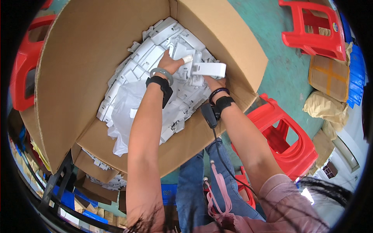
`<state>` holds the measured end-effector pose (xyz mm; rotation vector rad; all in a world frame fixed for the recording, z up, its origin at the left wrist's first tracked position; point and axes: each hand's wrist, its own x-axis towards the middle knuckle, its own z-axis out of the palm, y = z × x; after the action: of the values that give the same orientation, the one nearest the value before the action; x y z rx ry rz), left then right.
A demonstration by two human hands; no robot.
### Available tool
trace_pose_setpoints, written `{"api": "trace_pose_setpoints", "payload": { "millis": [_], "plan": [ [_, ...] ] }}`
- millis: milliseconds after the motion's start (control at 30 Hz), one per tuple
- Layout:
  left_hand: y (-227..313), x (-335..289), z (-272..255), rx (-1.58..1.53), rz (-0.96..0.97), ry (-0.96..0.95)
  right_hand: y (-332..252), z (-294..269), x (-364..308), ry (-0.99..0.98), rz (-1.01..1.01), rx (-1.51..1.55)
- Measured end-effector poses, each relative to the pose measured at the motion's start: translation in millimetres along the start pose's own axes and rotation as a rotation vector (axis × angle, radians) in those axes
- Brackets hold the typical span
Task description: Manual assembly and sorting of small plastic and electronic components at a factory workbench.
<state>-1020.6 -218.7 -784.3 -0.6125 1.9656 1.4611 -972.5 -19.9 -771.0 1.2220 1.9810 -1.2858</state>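
My left hand [169, 64] reaches into a large cardboard box [97, 42], its thumb wrapped in white and set apart from the fingers. Thumb and fingers close around a white plastic part [181, 50] in the heap; the fingertips are partly hidden. At the box's right side my right hand [215, 82] grips a white plastic housing [210, 70], which hides some of its fingers. Beneath both hands lie many similar white plastic pieces [143, 58], packed in rows. A crumpled clear plastic bag [126, 105] rests on them beside my left forearm.
Red plastic stools stand at the right [287, 143], far right [314, 31] and left [23, 70]. Smaller cartons with white parts [93, 165] sit below the box's near left edge. A black cable [223, 155] hangs from my right wrist. Brown packages [328, 77] lie on the green floor.
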Motion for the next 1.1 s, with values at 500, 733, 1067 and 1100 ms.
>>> {"api": "trace_pose_setpoints", "payload": {
  "millis": [500,733,1067,1100],
  "plan": [
    [8,-22,12,-0.131,0.049,0.055,5,-10,2,-0.022,0.13,0.197],
    [-7,-20,32,-0.418,0.192,-0.115,10,-17,23,-0.175,0.187,0.362],
    [-26,-16,53,-0.577,0.226,-0.032,11,-4,11,-0.02,-0.039,-0.085],
    [-24,-20,55,-0.58,0.222,-0.032,14,-2,7,0.068,-0.015,-0.155]
  ]
}}
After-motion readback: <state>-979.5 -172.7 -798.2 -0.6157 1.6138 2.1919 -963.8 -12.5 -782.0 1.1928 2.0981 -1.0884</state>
